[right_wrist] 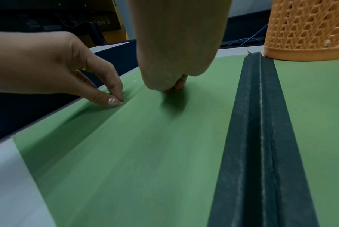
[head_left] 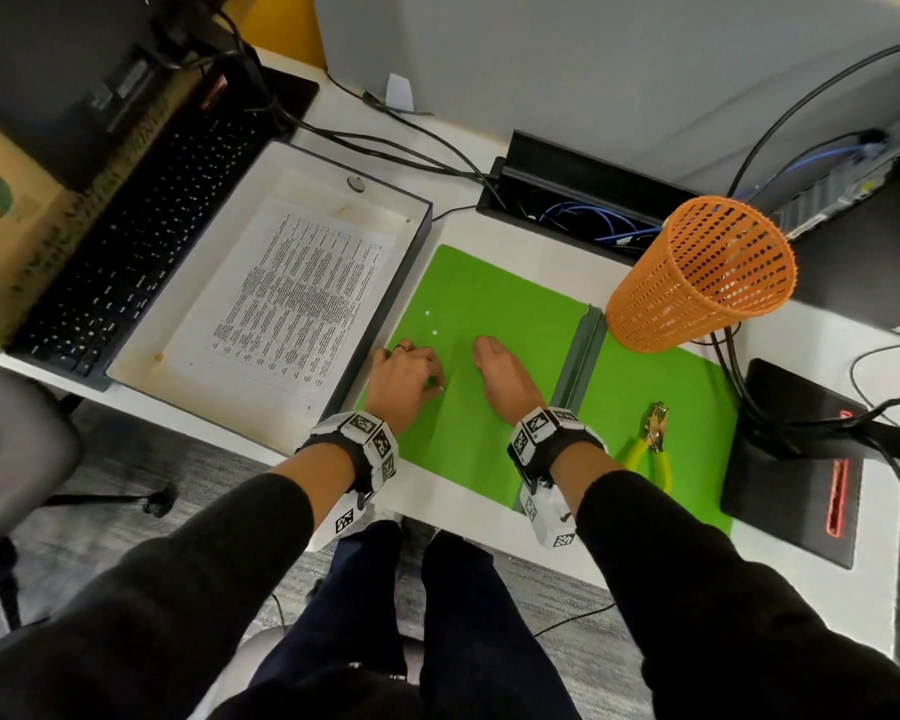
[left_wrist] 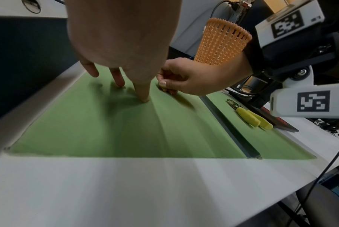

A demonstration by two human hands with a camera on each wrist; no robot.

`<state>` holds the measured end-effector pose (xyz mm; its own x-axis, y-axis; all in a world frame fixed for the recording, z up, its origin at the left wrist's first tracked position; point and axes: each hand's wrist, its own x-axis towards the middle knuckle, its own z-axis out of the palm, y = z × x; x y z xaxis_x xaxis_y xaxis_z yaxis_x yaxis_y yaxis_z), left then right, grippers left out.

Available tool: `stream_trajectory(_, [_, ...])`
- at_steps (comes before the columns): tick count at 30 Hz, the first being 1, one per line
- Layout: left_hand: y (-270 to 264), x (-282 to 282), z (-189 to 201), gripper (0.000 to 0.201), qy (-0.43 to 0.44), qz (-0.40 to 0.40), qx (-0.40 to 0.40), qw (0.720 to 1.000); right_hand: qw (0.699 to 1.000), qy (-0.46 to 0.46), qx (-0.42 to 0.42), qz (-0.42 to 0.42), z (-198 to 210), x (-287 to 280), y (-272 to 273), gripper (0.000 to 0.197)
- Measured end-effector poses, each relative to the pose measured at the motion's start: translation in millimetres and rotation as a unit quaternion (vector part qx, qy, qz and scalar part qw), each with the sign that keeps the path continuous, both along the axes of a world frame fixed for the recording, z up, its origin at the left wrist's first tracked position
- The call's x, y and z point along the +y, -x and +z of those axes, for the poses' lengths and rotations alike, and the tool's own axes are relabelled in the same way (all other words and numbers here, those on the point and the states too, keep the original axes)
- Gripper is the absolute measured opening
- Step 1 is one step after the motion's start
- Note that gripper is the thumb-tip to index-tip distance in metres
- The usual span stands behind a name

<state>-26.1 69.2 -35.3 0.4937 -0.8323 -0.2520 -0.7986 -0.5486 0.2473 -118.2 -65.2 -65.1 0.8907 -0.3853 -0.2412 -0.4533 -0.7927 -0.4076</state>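
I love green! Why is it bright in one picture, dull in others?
Head view: the open green card folder is bright and sharp; left wrist view: duller, streaky blur; right wrist view: dim, shadow under the right hand.

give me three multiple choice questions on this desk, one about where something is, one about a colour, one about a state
1. Where does the yellow-handled tool lie?
A in the white box
B on the right half of the green folder
C on the keyboard

2. What colour is the mesh basket?
A blue
B orange
C black

3. How is the green folder?
A shut
B standing on edge
C open flat

Answers:
1 B: it lies on the green, right of the dark spine.
2 B: its mesh is orange in every view.
3 C: both halves lie flat on either side of the dark spine.
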Motion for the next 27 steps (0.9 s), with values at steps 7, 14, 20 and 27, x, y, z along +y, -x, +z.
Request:
stream_trajectory(7, [3.5, -3.5, 2.0, 0.014, -0.008, 0.006, -0.002, 1.0, 1.0, 0.0, -0.007, -0.003, -2.1, 0.5, -0.3, 0.035])
stream_trajectory(14, [4.0, -7.3, -3.5, 0.014, -0.029, -0.013, -0.002, 1.0, 1.0, 0.001, 0.001, -0.011, -2.6, 1.8, -1.2, 0.034])
stream_trajectory(20, [5.9, -5.1, -17.3, 0.028, -0.04, -0.059, -0.023, 0.997, 1.0, -0.008, 0.011, -0.006, 3.8, 1.9, -1.1, 0.037])
stream_trajectory(27, [-5.7, -0.9, -17.8, 0.025, -0.012, -0.08, 0.024, 0.996, 1.0, -0.005, 0.019, -0.013, 10.5, 1.1, -0.8, 0.038])
